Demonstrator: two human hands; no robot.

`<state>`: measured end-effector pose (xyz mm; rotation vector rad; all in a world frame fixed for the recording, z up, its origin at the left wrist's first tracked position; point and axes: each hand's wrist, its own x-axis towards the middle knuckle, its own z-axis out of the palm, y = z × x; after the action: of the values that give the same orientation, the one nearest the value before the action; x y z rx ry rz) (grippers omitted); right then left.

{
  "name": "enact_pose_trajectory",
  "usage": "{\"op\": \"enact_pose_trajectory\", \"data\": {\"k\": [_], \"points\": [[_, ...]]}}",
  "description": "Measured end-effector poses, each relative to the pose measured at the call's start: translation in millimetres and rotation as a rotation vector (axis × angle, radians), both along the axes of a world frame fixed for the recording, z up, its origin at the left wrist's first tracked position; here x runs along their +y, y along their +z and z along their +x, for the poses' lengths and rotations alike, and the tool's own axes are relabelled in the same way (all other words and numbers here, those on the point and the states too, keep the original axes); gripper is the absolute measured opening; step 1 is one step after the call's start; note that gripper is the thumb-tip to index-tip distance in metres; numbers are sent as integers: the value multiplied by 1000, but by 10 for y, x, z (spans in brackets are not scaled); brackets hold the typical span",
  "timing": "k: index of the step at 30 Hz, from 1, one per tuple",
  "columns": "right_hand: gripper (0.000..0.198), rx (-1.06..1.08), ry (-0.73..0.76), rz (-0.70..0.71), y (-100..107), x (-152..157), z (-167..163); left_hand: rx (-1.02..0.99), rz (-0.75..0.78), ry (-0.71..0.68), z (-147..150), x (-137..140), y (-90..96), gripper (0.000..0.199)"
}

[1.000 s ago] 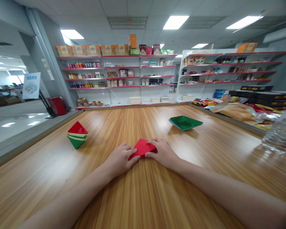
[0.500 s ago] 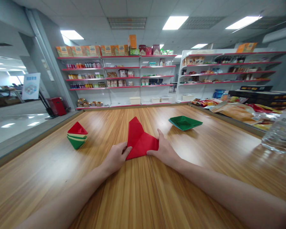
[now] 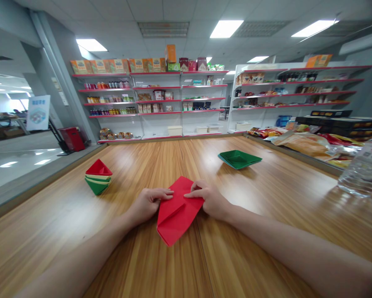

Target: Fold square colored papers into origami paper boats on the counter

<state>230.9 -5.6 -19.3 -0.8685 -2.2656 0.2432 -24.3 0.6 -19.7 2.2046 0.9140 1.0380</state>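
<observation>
A red sheet of folded paper (image 3: 177, 215) lies between my hands, its near tip tilted toward me and a folded flap running across its middle. My left hand (image 3: 148, 202) grips its left edge, thumb underneath and fingers on top. On the upper right edge, my right hand (image 3: 211, 199) pinches the paper between thumb and fingers. Off to the left stands a stack of folded paper boats (image 3: 98, 177) in red, cream and green. Beyond my right hand rests a green folded paper tray (image 3: 240, 159) with a bluish one showing beneath it.
The wooden table (image 3: 136, 265) has a raised rim. A clear plastic bottle (image 3: 361, 174) stands at the right. Snack packets (image 3: 310, 145) and black boxes (image 3: 344, 124) lie past the right rim. Stocked shelves (image 3: 155, 99) line the back wall.
The red paper has been turned, so its long point now faces me instead of away. Both hands have moved up along its sides, and the right fingers have closed on it.
</observation>
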Motion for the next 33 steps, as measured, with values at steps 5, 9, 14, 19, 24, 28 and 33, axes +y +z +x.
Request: {"op": "enact_pose_trajectory", "data": {"k": [5, 9, 14, 19, 24, 28, 33], "points": [[54, -133, 52, 0, 58, -39, 17, 177, 151, -1, 28, -54, 39, 30], [53, -156, 57, 6, 68, -45, 11, 269, 181, 157, 88, -121, 105, 20], [57, -156, 102, -23, 59, -48, 5, 244, 70, 72, 53, -94, 94, 19], [57, -199, 208, -40, 169, -115, 11, 29, -191, 60, -47, 22, 29, 67], [59, -231, 350, -84, 295, -166, 11, 102, -165, -56, -28, -14, 89, 50], [57, -178, 413, -116, 296, -151, 32, 344, 124, -59, 23, -121, 162, 35], [46, -83, 473, -110, 248, -112, 79, 561, 307, -48, 57, -207, 247, 32]]}}
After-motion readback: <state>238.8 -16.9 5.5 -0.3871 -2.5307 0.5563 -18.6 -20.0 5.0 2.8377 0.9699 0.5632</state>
